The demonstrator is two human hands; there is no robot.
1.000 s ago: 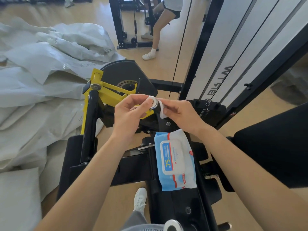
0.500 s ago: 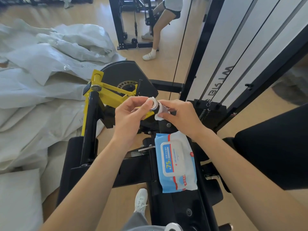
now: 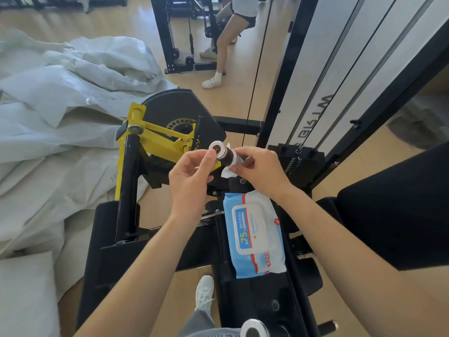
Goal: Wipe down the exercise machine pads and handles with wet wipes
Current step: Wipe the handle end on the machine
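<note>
A black machine handle [image 3: 224, 155] with a silver end cap sticks up at the centre of the view. My right hand [image 3: 261, 170] holds a white wet wipe [image 3: 228, 171] wrapped around the handle's shaft. My left hand [image 3: 192, 177] pinches the handle's capped end with thumb and fingers. Below them a blue and white pack of wet wipes [image 3: 255, 233] lies lid-up on the black machine frame [image 3: 255, 300]. A black pad [image 3: 398, 215] is at the right.
The yellow pivot arm [image 3: 155, 139] and black cam disc [image 3: 175, 110] stand just left of the hands. White sacks [image 3: 60, 105] cover the floor on the left. The weight stack tower [image 3: 340, 69] rises at the right. Another person's legs [image 3: 226, 45] stand at the back.
My right hand has slid the wipe down the handle, so the black grip below the cap now shows. The left hand keeps its hold on the cap.
</note>
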